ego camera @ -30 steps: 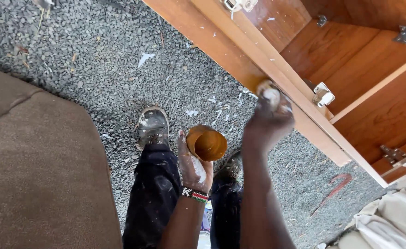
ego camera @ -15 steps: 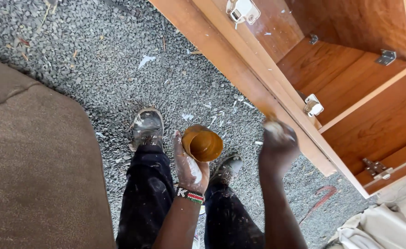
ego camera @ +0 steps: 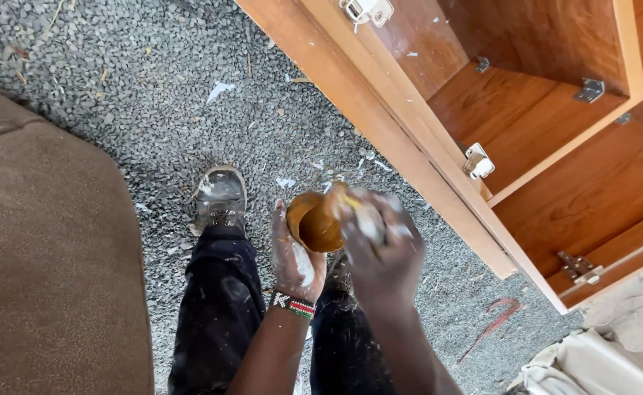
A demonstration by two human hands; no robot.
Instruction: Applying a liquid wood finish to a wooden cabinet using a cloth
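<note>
My left hand grips a small round container whose inside is coated orange-brown. It wears a striped wristband. My right hand is blurred by motion and sits right at the container's mouth, fingers closed on a small pale applicator smeared with the same orange stuff; what kind of applicator it is cannot be made out. Both hands hover above my dark trousers and a dusty shoe.
An orange-brown wooden cabinet lies open on the right, with metal hinges and shelf brackets. Grey gravel covers the ground. A brown cushioned surface fills the left. Pale cloth lies at bottom right.
My right hand has come back from the cabinet's front edge down to the container's mouth. My left hand has held the container nearly still.
</note>
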